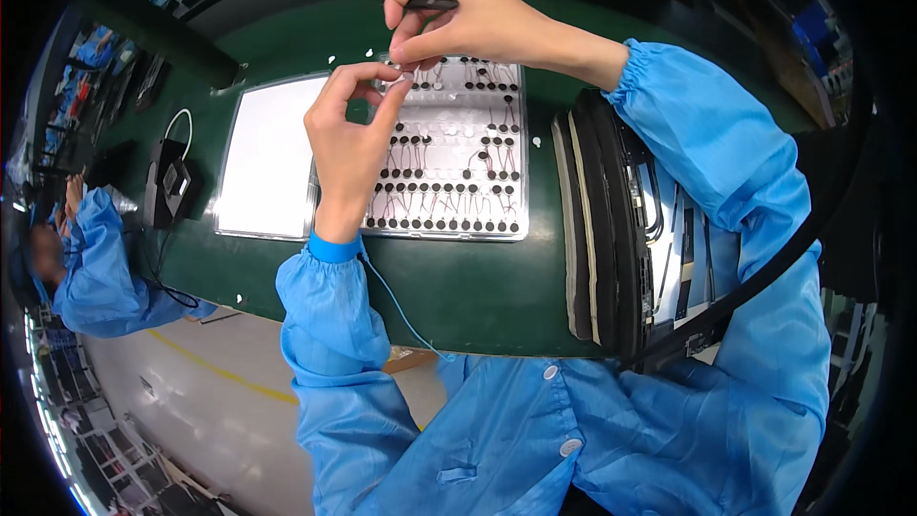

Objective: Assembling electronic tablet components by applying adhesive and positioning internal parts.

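My left hand (349,129), with a blue band at its wrist, is raised over the left part of a clear tray (521,215). Its thumb and forefinger pinch a small whitish piece (399,82), too small to name. Above it my right hand (468,24) brings its fingertips against that same spot. Tucked in the right hand's curled fingers is a slim black object (432,2), its ends partly hidden. Rows of small round black parts with thin reddish wires (444,225) lie in the tray. My hands cover its upper left corner.
A white flat tray (267,158) lies left of the parts on the green table (458,296). Farther left stands a black box (170,182) with a white cable loop. Dark padded panels (592,220) stand by my right arm. A co-worker's blue sleeve (110,272) shows at left.
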